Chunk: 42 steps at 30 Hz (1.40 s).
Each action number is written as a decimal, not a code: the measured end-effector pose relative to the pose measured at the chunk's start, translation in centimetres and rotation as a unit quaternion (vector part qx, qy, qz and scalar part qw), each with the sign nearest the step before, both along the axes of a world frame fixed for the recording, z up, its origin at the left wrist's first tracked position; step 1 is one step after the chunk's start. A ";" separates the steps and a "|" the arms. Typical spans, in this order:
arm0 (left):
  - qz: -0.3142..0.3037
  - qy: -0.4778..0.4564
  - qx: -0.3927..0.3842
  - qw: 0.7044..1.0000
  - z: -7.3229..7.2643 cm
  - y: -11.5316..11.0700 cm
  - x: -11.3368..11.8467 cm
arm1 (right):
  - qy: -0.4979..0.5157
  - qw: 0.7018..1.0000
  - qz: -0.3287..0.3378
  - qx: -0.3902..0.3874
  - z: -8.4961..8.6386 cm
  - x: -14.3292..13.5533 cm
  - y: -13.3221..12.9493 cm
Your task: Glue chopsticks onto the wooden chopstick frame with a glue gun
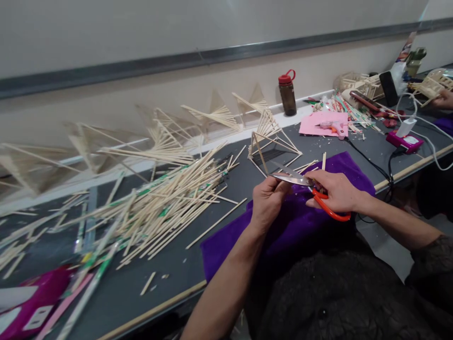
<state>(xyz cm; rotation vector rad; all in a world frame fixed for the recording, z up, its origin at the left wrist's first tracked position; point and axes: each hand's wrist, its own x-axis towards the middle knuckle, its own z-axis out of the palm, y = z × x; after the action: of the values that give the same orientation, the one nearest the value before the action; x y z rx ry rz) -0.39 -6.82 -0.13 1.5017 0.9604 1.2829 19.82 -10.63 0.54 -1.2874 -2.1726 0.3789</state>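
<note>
My right hand [334, 189] grips a pair of scissors [331, 210] with red handles. Their metal blades are spread and point left, toward my left hand [268, 200]. My left hand is closed in a pinch close to the blades; what its fingers hold is too small or hidden to make out. Beneath both hands lies a purple cloth [226, 245] at the table's edge. Just beyond my left hand stands a small frame of glued wooden sticks [272, 134]. To the left, a large heap of thin wooden sticks [173, 208] covers the dark table.
Several stick structures [212, 115] line the wall. A bottle with a red lid [287, 94] stands behind. On pink paper [307, 125] rests a pink glue gun [334, 127]. Cables run to a purple power block [405, 140]. At far right, another person's hand [444, 100] touches a stick model.
</note>
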 end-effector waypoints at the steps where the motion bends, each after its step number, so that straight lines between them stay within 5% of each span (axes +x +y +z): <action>1: -0.003 0.005 -0.001 1.000 0.0 0.0 0.0 | -0.003 1.000 0.003 -0.007 0.2 0.0 -0.1; 26: 0.002 0.032 0.024 0.999 -0.8 -0.1 0.1 | -0.025 1.000 0.009 -0.011 -0.4 0.0 -0.2; 42: 0.013 -0.028 -0.018 0.999 0.2 0.1 0.3 | -0.002 1.000 -0.002 -0.008 -0.1 -0.2 0.1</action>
<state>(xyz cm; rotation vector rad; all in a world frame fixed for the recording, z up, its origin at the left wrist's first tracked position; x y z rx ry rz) -0.08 -6.74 0.05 1.4227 0.9646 1.3118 19.62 -10.50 0.43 -1.3017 -2.1751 0.3932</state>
